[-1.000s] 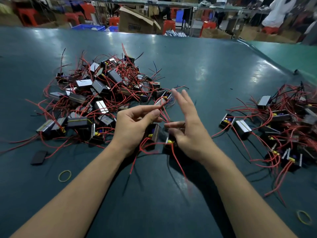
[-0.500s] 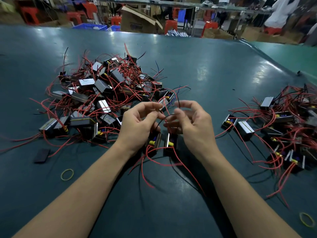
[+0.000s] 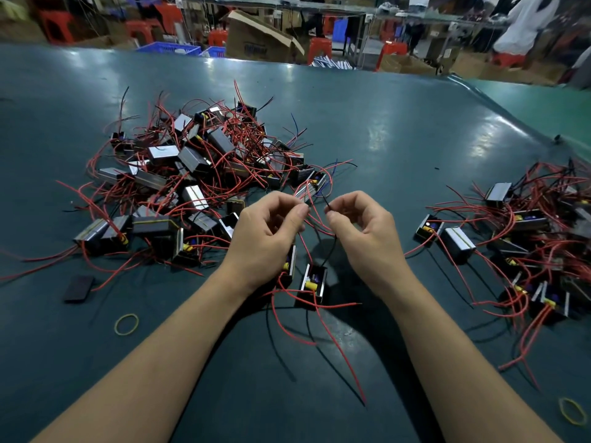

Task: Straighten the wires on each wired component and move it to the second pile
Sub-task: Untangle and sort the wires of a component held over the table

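The left hand (image 3: 268, 231) pinches a red wire (image 3: 315, 215). The right hand (image 3: 361, 228) pinches a black wire (image 3: 329, 247). Both wires run down to a small component (image 3: 311, 284) on the worktop (image 3: 383, 139), just below the hands. The second pile (image 3: 537, 235) lies at the right of the frame, nearer the right hand.
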